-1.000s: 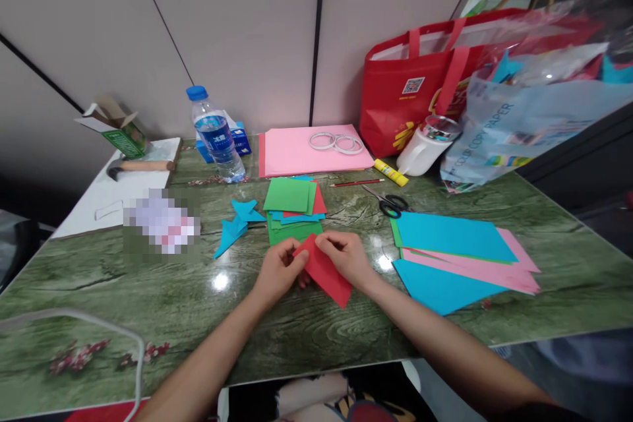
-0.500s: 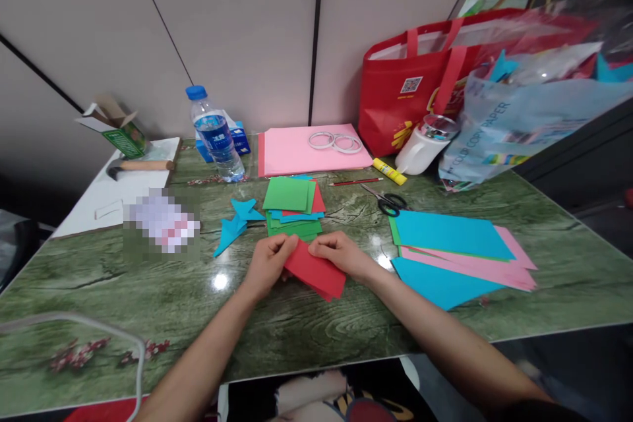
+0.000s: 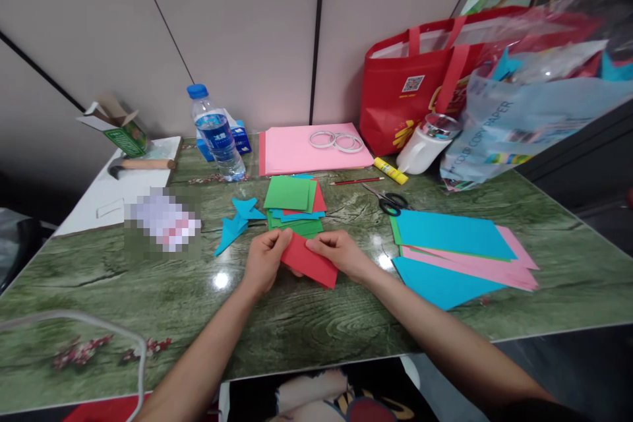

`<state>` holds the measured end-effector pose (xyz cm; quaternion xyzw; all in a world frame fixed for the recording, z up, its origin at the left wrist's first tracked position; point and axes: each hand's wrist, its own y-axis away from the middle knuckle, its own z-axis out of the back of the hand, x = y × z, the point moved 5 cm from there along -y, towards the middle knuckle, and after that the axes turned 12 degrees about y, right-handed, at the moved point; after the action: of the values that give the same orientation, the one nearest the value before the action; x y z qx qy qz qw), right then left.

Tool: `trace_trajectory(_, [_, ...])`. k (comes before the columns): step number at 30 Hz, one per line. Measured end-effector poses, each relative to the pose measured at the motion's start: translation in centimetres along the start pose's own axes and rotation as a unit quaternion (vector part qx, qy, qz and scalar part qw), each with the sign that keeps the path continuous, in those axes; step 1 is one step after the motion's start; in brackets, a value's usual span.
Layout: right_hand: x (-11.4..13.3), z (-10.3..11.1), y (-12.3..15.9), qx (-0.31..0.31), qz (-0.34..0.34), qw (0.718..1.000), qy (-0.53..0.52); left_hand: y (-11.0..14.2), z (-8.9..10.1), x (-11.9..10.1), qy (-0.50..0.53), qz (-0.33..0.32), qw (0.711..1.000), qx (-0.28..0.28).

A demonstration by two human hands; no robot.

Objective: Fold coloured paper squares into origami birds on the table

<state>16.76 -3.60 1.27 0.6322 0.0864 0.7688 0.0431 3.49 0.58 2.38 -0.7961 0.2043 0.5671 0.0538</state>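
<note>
Between my two hands is a folded sheet of red paper (image 3: 312, 264), held a little above the table near its front. My left hand (image 3: 266, 260) pinches its upper left corner, with fingertips showing beneath it. My right hand (image 3: 341, 253) grips the upper right edge, thumb on top. Just beyond lies a stack of green, red and blue paper squares (image 3: 289, 194). To the left of the stack rests a folded blue paper shape (image 3: 237, 224).
Black-handled scissors (image 3: 390, 200), a glue stick (image 3: 390, 171) and a pencil (image 3: 357, 181) lie behind my right hand. Blue and pink sheets (image 3: 455, 234) spread at the right. A water bottle (image 3: 217, 135), pink paper (image 3: 291, 151), a mug (image 3: 425, 145) and a red bag (image 3: 395, 95) stand farther back.
The red paper has shifted slightly left and its layers now lie closer together. My left hand has moved a little left with it; both hands keep their hold.
</note>
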Motion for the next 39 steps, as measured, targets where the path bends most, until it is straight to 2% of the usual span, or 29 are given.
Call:
trace_trajectory(3, [0.0, 0.0, 0.0, -0.012, -0.011, 1.000, -0.013, -0.1, 0.3, -0.1, -0.029, -0.024, 0.999, -0.005])
trace_trajectory(9, [-0.2, 0.5, 0.0, -0.104, -0.040, 0.993, -0.047, -0.2, 0.4, 0.0, -0.052, -0.030, 0.998, 0.004])
trace_trajectory(13, [0.0, 0.2, 0.1, -0.069, -0.029, 0.995, -0.064, -0.2, 0.3, -0.2, -0.047, -0.026, 0.998, 0.013])
trace_trajectory(16, [0.3, 0.5, 0.1, -0.060, -0.003, 0.997, -0.044, -0.3, 0.3, -0.1, -0.027, 0.028, 0.999, 0.037])
trace_trajectory(21, [0.7, 1.1, -0.1, -0.061, 0.036, 0.996, 0.056, -0.2, 0.0, 0.8, -0.018, 0.147, 0.984, 0.102])
trace_trajectory(23, [0.6, 1.1, -0.2, -0.057, 0.039, 0.995, 0.071, -0.3, 0.2, 0.9, -0.024, 0.141, 0.986, 0.084])
trace_trajectory(26, [0.6, 1.1, -0.4, -0.067, 0.037, 0.993, 0.090, -0.7, 0.7, 0.4, -0.039, 0.075, 0.996, 0.033])
trace_trajectory(29, [0.8, 1.3, -0.4, -0.077, 0.041, 0.992, 0.097, -0.8, 1.0, -0.2, -0.044, 0.028, 0.999, 0.007])
trace_trajectory(34, [0.6, 2.2, -0.4, -0.064, -0.002, 0.997, 0.048, -0.9, 1.8, -1.1, 0.022, 0.008, 0.997, -0.072])
trace_trajectory(39, [1.3, 3.4, 0.0, -0.069, -0.008, 0.997, 0.042, -0.7, 1.2, -1.1, 0.042, 0.019, 0.995, -0.083])
